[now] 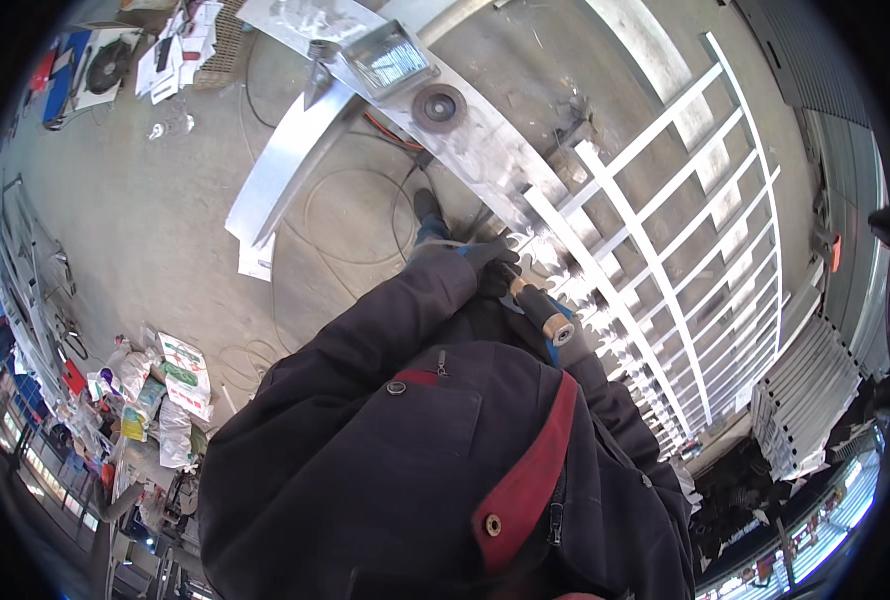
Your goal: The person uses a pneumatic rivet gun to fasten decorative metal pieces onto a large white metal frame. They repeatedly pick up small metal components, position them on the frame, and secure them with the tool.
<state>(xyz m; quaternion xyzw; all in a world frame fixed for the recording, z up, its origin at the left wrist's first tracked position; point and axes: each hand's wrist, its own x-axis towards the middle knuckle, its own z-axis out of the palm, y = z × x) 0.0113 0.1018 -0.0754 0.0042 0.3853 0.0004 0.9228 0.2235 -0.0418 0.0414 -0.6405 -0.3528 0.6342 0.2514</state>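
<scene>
Just right of and below the dark-gloved left hand [491, 268], whose fingers look curled around its far end, sits a black cylindrical tool [538, 304] with brass-coloured parts; past its sleeve [620, 410], the right hand cannot be made out, so I cannot tell what it does. Right of the left hand, a white metal lattice [603, 178] stands very near; a small twist of the wrist could knock the tool against a bar and scratch it or jar the grip. Above the hand, a round disc [439, 107] lies loose-looking on a metal plate [485, 150], and a bump to that plate might shift it. Left of the hand, a dark cord [422, 160] hangs near a shoe [427, 205]; a careless step could snag it.
</scene>
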